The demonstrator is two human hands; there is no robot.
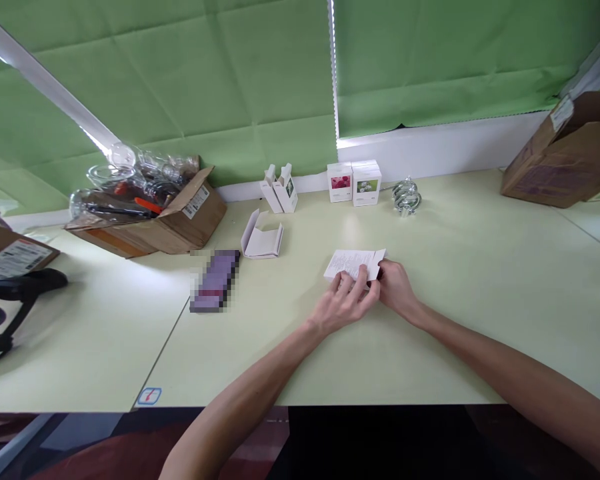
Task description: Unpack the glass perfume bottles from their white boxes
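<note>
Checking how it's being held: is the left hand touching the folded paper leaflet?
Touching: the head view shows the left hand with its fingers lying on the lower edge of the folded paper leaflet.

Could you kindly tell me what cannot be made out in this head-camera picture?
Head view:
- White folded paper slip: print too small to read.
- Dark item between left hand and right hand: mostly hidden by fingers.
- Purple rectangular object: pixelated.
- Clear glass pieces in brown cardboard box: overlapping, uncountable.

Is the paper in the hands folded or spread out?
Mostly spread: the printed paper lies open between the left hand and right hand.
</note>
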